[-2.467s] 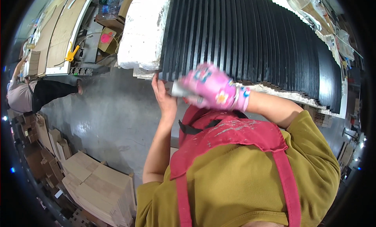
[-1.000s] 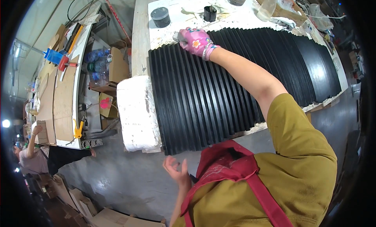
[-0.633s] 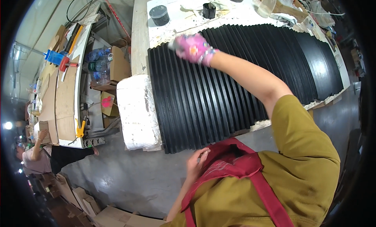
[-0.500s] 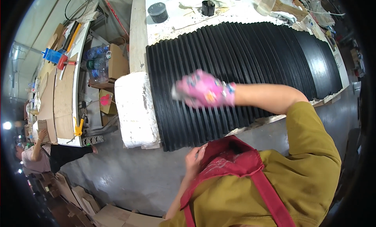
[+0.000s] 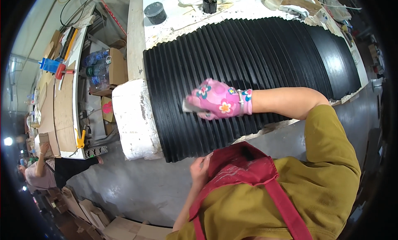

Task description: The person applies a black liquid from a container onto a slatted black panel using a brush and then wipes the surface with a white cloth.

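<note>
Head view, gloved right hand (image 5: 219, 104), perhaps scraper (image 5: 190, 107), ribbed black sheet (image 5: 248, 62)

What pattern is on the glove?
Pink with small flowers, on the right hand over the black ribbed sheet; head view.

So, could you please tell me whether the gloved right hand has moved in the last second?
Yes: the right hand came from the black ribbed sheet's far edge toward its near edge.

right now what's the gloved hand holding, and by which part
The right hand holds a small flat greyish tool by its rear end; only the front tip shows, over the black ribbed sheet. The left hand holds nothing visible.
</note>
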Action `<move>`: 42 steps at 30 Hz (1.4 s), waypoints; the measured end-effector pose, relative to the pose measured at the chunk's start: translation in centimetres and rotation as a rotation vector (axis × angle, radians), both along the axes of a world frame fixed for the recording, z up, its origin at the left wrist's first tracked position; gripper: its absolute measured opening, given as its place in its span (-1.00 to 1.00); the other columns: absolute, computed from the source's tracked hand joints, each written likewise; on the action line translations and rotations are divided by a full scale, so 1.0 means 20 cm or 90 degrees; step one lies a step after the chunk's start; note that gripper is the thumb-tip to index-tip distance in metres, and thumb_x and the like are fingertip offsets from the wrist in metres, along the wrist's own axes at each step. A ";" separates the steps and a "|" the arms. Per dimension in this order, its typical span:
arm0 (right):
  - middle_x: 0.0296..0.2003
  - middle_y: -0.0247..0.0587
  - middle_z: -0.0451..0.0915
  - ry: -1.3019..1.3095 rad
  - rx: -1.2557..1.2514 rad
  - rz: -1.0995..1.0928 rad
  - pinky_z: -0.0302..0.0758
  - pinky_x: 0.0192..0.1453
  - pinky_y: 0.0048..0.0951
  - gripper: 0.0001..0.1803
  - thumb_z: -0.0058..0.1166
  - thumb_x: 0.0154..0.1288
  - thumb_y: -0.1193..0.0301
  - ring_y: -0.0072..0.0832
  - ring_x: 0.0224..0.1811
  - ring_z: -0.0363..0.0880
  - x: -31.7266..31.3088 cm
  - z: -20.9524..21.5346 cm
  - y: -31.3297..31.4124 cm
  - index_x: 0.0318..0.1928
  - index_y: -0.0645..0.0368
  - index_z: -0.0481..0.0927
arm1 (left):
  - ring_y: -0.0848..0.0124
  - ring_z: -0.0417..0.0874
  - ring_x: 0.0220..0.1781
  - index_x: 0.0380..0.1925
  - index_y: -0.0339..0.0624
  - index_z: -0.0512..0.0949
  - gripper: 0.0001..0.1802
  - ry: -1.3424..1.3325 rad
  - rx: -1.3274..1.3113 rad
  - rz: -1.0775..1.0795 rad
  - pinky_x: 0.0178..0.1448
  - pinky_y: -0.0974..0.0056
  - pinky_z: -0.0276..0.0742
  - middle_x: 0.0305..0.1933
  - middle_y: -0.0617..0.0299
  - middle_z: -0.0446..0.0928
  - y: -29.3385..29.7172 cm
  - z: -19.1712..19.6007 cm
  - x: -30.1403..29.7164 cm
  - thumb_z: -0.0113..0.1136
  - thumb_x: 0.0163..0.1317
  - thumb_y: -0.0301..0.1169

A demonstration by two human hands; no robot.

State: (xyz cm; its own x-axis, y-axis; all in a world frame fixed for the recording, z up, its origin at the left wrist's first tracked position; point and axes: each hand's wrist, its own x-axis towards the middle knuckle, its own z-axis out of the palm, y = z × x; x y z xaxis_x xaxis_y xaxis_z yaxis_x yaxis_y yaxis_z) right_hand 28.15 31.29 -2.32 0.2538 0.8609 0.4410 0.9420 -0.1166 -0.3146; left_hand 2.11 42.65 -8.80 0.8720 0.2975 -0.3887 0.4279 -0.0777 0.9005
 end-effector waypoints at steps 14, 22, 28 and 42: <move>-0.39 -0.26 0.55 0.054 -0.179 -0.003 0.64 -0.25 -0.35 -0.52 0.15 0.11 0.14 -0.38 -0.39 0.61 -0.05 0.14 -0.08 -0.05 0.14 0.42 | 0.46 0.58 -0.34 -0.29 -0.37 0.61 -0.78 0.022 0.051 -0.012 -0.19 0.37 0.45 -0.38 0.04 0.62 0.00 0.00 -0.02 0.13 0.24 -0.40; -0.57 -0.17 0.54 -0.052 -0.194 -0.429 0.50 -0.48 -0.33 -0.85 -0.07 0.20 0.31 -0.36 -0.49 0.58 0.66 0.03 -0.01 -0.38 0.10 0.45 | 0.54 0.59 -0.29 -0.30 -0.38 0.63 -0.81 0.063 0.070 -0.058 -0.19 0.45 0.44 -0.29 0.14 0.66 0.00 0.05 0.02 0.13 0.22 -0.46; -0.57 -0.26 0.51 0.070 0.012 -0.016 0.48 -0.39 -0.33 -0.77 0.03 0.17 0.28 -0.37 -0.44 0.59 0.01 0.12 -0.07 -0.21 0.10 0.44 | 0.40 0.58 -0.34 -0.32 -0.37 0.62 -0.76 0.036 0.077 -0.007 -0.18 0.33 0.45 -0.37 0.02 0.62 0.00 -0.01 -0.02 0.16 0.21 -0.36; -0.38 -0.13 0.63 0.020 -0.226 -0.418 0.54 -0.11 -0.32 -0.72 0.11 0.13 0.25 -0.26 -0.30 0.64 0.61 0.09 0.03 -0.23 0.17 0.52 | 0.43 0.60 -0.35 -0.26 -0.32 0.63 -0.78 0.036 0.067 -0.037 -0.19 0.36 0.45 -0.35 0.01 0.63 0.01 0.03 0.01 0.13 0.22 -0.39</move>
